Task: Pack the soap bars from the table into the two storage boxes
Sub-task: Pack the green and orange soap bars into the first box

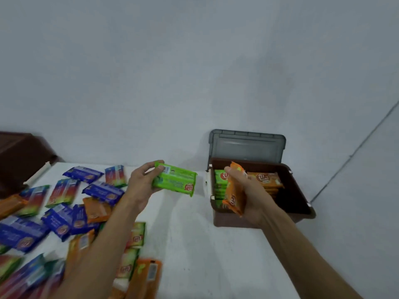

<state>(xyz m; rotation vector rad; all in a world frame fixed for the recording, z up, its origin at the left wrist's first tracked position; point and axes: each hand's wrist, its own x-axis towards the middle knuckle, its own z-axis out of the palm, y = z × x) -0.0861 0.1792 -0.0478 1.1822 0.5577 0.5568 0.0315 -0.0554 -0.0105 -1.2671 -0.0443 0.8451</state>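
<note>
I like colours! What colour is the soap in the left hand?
Bright green soap, seen in the head view.

Two bare forearms, left hand (141, 182) and right hand (248, 197) ungloved, sleeveless.

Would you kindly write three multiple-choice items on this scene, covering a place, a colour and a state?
1. Where is the open box?
A. right of the loose bars
B. left of them
C. on the floor

2. What colour is the bar in the left hand?
A. blue
B. green
C. orange

3. How is the box lid?
A. shut
B. missing
C. raised

Answers: 1 A, the box sits at the table's right end. 2 B, its wrapper is green. 3 C, the lid stands up behind the box.
</note>
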